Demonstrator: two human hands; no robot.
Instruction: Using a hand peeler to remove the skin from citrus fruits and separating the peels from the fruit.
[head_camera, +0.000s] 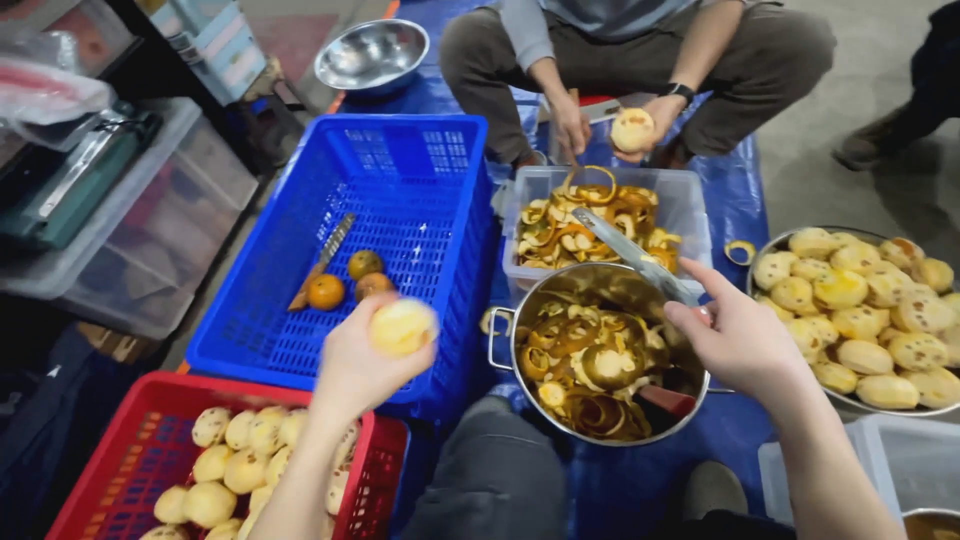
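My left hand (358, 362) holds a peeled yellowish orange (402, 326) above the gap between the blue crate (420, 195) and the red crate (120, 440). My right hand (738, 335) grips a knife (632, 254), its blade pointing up-left over a steel pot (505, 345) full of orange peel. The red crate holds several peeled oranges. Three unpeeled oranges (346, 282) and a second knife (322, 261) lie in the blue crate.
Across from me a seated person's hands peel an orange (632, 129) over a clear tub (690, 205) of peels. A metal bowl (765, 250) of peeled oranges sits at right. An empty steel bowl (372, 55) is far left; plastic storage bins (140, 230) line the left.
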